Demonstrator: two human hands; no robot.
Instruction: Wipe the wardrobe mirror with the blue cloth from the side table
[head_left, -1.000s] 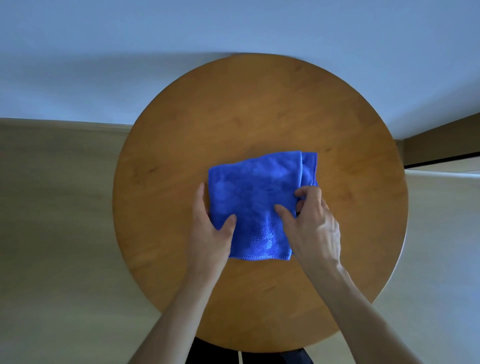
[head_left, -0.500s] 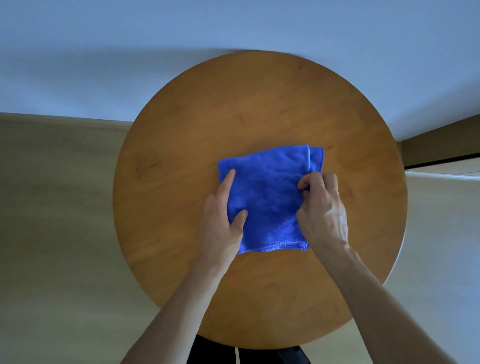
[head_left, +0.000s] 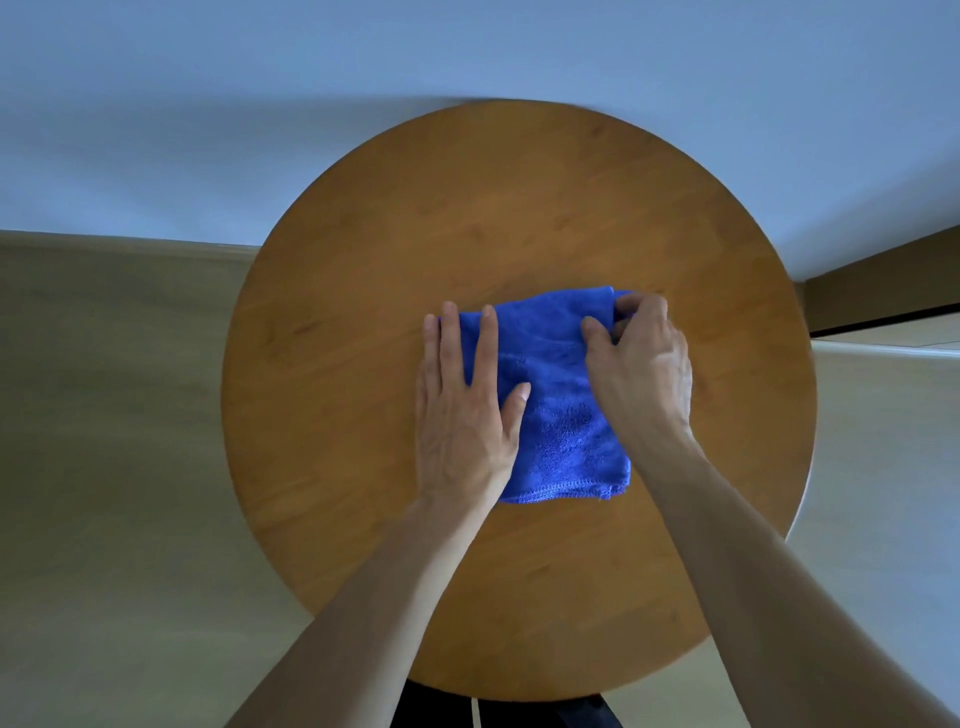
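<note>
1. Head view: the blue cloth (head_left: 563, 415) lies folded near the middle of the round wooden bench (head_left: 363, 260), so the task's thing is not yet lifted and the mirror is nowhere in sight.
2. The left hand (head_left: 462, 415) lies flat, palm down, over the cloth's left edge. Its fingers (head_left: 488, 338) are spread straight and grip nothing. This looks like a pinning hold, meant to keep the folded layers from sliding on the smooth wood.
3. The right hand (head_left: 641, 364) sits at the cloth's far right corner. Its fingers are curled in and its thumb presses onto the fabric, pinching the folded edge. I judge this to be the working grasp, either tidying the fold or gathering the cloth to lift it.
4. The near hem of the cloth shows a stitched border and lies flat, touching the bench. The folded shape probably serves to give a thick, even pad for wiping.
5. Behind the bench a pale wall meets the floor (head_left: 104, 415). A dark wooden strip shows at the right, too little of it to name.
6. The task stands at its very start: pick-up first, then the walk to the wardrobe.
</note>
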